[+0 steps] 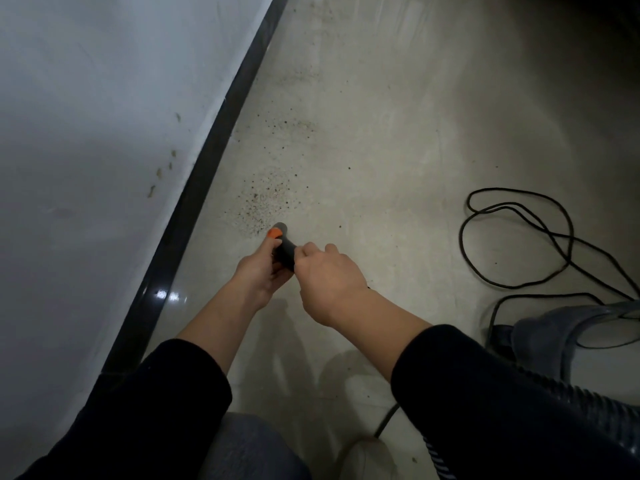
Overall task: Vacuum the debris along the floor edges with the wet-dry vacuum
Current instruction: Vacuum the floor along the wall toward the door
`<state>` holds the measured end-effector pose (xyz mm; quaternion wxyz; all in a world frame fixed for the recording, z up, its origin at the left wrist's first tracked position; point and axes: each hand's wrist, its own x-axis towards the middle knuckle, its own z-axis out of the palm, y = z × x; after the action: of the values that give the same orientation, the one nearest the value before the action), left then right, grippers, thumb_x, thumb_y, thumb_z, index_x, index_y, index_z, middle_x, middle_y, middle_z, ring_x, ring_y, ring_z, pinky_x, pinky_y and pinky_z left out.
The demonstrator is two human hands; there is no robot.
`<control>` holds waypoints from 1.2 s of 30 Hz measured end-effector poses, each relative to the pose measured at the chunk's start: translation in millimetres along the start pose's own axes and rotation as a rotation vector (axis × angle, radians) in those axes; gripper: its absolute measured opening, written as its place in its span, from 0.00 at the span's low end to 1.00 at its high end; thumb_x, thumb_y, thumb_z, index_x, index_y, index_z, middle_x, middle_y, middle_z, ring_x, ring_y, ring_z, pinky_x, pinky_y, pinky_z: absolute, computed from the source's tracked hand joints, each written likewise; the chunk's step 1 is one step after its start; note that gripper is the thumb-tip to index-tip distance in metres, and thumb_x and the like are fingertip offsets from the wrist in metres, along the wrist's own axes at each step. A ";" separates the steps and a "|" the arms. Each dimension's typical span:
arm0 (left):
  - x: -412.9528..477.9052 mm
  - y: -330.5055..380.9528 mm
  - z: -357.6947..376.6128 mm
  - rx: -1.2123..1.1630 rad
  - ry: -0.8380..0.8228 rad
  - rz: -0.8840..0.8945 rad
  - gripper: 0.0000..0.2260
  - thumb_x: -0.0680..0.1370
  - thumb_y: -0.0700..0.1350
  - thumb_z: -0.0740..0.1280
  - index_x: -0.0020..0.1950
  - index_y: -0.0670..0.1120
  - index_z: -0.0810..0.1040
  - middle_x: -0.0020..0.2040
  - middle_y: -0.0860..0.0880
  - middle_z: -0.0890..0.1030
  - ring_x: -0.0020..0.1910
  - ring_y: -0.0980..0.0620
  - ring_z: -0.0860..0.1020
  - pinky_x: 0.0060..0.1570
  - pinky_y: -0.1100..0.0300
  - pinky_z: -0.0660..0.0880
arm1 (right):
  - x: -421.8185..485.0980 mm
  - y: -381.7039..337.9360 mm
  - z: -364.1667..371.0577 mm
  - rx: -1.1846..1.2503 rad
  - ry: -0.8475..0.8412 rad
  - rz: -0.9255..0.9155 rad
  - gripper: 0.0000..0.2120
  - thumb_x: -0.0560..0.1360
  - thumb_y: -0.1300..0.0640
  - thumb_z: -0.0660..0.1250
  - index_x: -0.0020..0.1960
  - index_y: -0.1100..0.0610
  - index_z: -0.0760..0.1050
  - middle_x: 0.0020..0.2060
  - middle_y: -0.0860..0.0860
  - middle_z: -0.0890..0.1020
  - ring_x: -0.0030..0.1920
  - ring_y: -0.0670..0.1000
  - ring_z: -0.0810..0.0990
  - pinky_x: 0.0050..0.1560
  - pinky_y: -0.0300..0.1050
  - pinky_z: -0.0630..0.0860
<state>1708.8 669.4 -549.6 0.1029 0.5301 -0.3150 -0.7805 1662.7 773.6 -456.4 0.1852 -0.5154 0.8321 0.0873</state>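
Nozzle [285, 251] held low over floor, mouth just beside debris [263, 199] near baseboard [194, 188]. Left hand [259, 273] fingers curled near tip, right hand [329, 282] fingers wrapped behind. Tube judged rigid, light; ribbed hose [588, 407] flexible, likely to drag, so grip best kept on tube.

Dark speckled grit debris [265, 200]: dense patch on pale concrete floor [381, 150], just beside black baseboard [194, 202]; thinner scatters farther along. Black vacuum nozzle tube with orange tab [284, 250]: angled down, tip at patch's near fringe.

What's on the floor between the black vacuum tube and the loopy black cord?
Head view: only bare grey floor and a few dark specks lie between tube and cord.
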 end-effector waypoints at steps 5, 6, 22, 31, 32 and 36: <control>-2.4 2.2 -9.6 -0.022 0.014 -0.002 0.17 0.81 0.48 0.66 0.63 0.37 0.73 0.56 0.38 0.79 0.48 0.47 0.80 0.38 0.58 0.78 | 0.3 -2.9 2.8 0.006 -0.001 -0.029 0.22 0.78 0.60 0.63 0.70 0.60 0.63 0.63 0.55 0.70 0.60 0.58 0.70 0.46 0.45 0.64; -2.6 2.7 -11.5 -0.027 0.018 -0.005 0.18 0.81 0.48 0.66 0.63 0.36 0.73 0.56 0.38 0.79 0.48 0.47 0.80 0.39 0.58 0.78 | 0.2 -3.8 2.9 0.007 -0.005 -0.032 0.22 0.78 0.59 0.64 0.70 0.60 0.63 0.63 0.55 0.70 0.60 0.58 0.70 0.46 0.45 0.64; 2.8 14.3 -47.3 -0.089 0.078 0.003 0.22 0.80 0.49 0.67 0.68 0.37 0.72 0.56 0.39 0.81 0.50 0.47 0.82 0.39 0.58 0.79 | 20.4 -29.7 8.6 -0.026 0.012 -0.103 0.24 0.78 0.58 0.65 0.71 0.59 0.61 0.63 0.54 0.70 0.60 0.58 0.72 0.46 0.46 0.66; 8.5 23.1 -69.1 -0.144 0.138 0.044 0.21 0.80 0.50 0.67 0.67 0.38 0.73 0.57 0.39 0.81 0.50 0.47 0.82 0.37 0.58 0.79 | 37.3 -50.3 8.7 -0.010 0.015 -0.155 0.26 0.78 0.59 0.65 0.72 0.58 0.60 0.62 0.55 0.71 0.58 0.58 0.72 0.44 0.46 0.65; 9.1 24.9 -71.3 -0.145 0.151 0.046 0.20 0.80 0.50 0.67 0.66 0.38 0.73 0.56 0.39 0.81 0.50 0.46 0.82 0.38 0.57 0.79 | 38.9 -52.3 8.0 -0.009 0.013 -0.160 0.26 0.78 0.59 0.65 0.72 0.58 0.60 0.62 0.55 0.71 0.58 0.58 0.72 0.44 0.46 0.65; 9.3 30.7 -77.4 -0.120 0.184 0.065 0.19 0.80 0.49 0.67 0.63 0.37 0.74 0.51 0.40 0.82 0.47 0.46 0.82 0.40 0.56 0.80 | 45.6 -60.1 5.9 -0.009 0.017 -0.171 0.26 0.78 0.59 0.64 0.73 0.59 0.59 0.64 0.55 0.70 0.59 0.58 0.71 0.45 0.46 0.66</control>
<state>1768.7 611.3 -556.9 0.1881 0.5822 -0.2739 -0.7421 1699.2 710.6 -477.2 0.1828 -0.5861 0.7862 0.0704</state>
